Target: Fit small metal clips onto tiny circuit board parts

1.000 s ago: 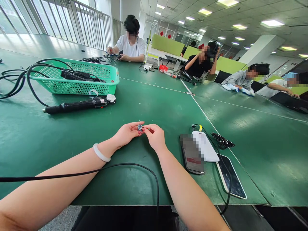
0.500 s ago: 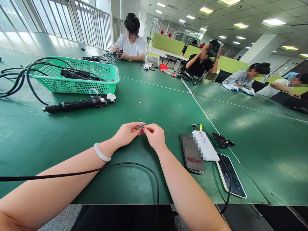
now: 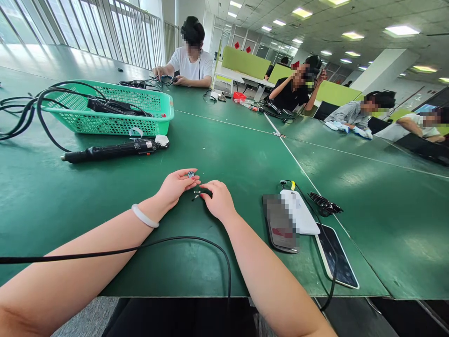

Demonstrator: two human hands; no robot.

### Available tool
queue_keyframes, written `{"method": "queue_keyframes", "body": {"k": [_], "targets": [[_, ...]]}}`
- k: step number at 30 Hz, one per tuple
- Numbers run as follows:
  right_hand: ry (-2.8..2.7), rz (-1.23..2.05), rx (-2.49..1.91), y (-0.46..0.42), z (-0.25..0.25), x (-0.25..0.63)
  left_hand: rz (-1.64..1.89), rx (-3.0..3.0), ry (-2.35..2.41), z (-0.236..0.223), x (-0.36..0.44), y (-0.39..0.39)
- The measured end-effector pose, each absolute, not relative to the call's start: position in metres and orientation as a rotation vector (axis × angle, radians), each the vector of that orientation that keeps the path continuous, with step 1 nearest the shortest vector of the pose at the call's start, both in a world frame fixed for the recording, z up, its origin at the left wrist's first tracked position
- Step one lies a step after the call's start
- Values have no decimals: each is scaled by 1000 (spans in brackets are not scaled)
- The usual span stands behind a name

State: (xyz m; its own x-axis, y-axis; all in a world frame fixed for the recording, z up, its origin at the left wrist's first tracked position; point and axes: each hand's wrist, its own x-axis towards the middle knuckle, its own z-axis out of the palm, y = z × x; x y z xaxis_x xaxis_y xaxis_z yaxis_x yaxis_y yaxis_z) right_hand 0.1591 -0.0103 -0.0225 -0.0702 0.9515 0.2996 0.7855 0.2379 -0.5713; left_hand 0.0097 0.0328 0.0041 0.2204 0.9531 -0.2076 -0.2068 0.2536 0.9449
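My left hand [image 3: 174, 187], a pale bangle at its wrist, pinches a small chip-like square piece [image 3: 191, 174] with a grey and white patterned face, perhaps a tiny circuit board. To its right, my right hand [image 3: 218, 199] has thumb and index finger curved with a gap between them. Just at those fingertips are a small pale rectangular piece [image 3: 197, 192] and a light piece with a dark end [image 3: 195, 198]. Both look to be on the green table [image 3: 196, 267]; whether the fingers touch them is hard to tell.
A black electric screwdriver [image 3: 112, 150] lies before a green basket [image 3: 115, 126] of cables. Phones [image 3: 336, 257], a white power bank [image 3: 300, 213] and black glasses-like item [image 3: 324, 204] lie right. A black cable [image 3: 175, 239] crosses my left forearm. Several people sit beyond.
My hands have come apart. The left moved left and slightly away with the square piece; the right let go of it and stays lower, beside two small pieces now visible.
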Motion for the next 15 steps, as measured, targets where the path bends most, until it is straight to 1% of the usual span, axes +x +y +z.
{"method": "queue_keyframes", "body": {"k": [9, 12, 15], "targets": [[-1975, 209, -1651, -1, -26, 151, 964, 979, 1028, 5, 14, 32], [-1858, 274, -1612, -5, -21, 158, 956, 994, 1015, 5, 14, 31], [-1618, 429, -1575, -11, -12, 165, 935, 1020, 978, 5, 14, 30]]}}
